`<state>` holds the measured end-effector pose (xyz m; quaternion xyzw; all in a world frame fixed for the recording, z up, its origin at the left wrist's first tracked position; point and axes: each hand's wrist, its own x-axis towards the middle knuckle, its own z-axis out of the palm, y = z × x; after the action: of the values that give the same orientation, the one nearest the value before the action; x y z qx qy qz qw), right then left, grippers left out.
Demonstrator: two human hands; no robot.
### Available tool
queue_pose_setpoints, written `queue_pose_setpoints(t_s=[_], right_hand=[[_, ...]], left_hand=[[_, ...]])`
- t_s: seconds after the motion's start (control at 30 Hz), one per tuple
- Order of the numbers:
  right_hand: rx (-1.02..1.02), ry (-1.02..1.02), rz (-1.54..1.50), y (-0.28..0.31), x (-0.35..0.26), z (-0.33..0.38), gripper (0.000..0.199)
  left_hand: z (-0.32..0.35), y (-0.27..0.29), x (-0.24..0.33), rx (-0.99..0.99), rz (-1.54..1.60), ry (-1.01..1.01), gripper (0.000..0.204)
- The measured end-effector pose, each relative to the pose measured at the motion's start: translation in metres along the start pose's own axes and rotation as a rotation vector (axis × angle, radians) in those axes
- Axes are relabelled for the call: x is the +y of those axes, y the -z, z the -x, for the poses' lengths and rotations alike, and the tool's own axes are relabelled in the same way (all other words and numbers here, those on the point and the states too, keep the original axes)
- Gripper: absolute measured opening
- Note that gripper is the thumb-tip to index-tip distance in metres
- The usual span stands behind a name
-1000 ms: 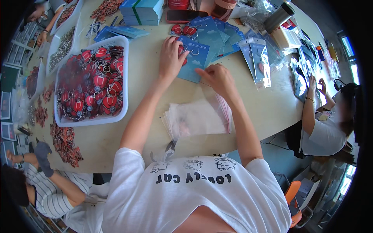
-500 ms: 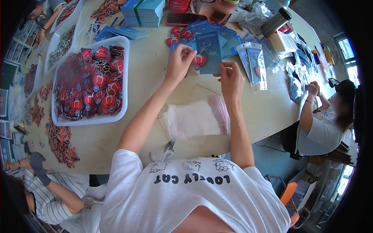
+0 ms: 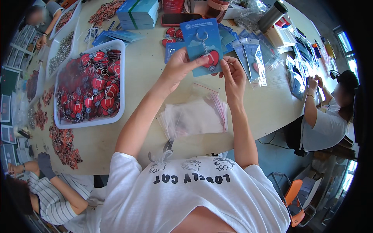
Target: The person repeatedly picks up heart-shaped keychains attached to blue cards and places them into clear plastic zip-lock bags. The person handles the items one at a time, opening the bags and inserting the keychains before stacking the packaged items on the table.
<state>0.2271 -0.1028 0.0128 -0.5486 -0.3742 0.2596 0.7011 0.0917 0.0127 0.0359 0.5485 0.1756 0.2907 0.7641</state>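
Head view: left hand (image 3: 179,66) and right hand (image 3: 233,73) pinch a blue paper card carrying a red heart-shaped keyring (image 3: 203,46), raised above a stack of clear plastic bags (image 3: 194,116). Light, thin and bendable, the card seems best held by its edges.

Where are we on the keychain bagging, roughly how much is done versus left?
Done: a few bagged cards lie right of the hands. In hand: the left hand and right hand hold up a blue card carrying a red keychain, not yet bagged. Left: the white tray is heaped with red keychains, and a stack of clear bags waits below.
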Motion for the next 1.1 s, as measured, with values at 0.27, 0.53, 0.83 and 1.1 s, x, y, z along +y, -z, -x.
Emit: queue_pose_setpoints(t_s=[0.27, 0.53, 0.83, 1.1], right_hand=[[0.210, 0.431, 0.774, -0.032, -0.009, 0.006, 0.062], [0.238, 0.599, 0.685, -0.031, -0.013, 0.000, 0.029], [0.192, 0.328, 0.408, -0.021, -0.022, 0.019, 0.035], [0.227, -0.139, -0.289, 0.032, 0.000, 0.017, 0.014]], left_hand=[[0.008, -0.016, -0.023, 0.279, 0.076, -0.016, 0.022], [0.014, -0.024, -0.014, 0.289, 0.297, -0.124, 0.030], [0.013, -0.029, -0.018, 0.253, 0.344, -0.159, 0.024], [0.056, -0.005, -0.031, 0.244, -1.463, -0.408, 0.048]])
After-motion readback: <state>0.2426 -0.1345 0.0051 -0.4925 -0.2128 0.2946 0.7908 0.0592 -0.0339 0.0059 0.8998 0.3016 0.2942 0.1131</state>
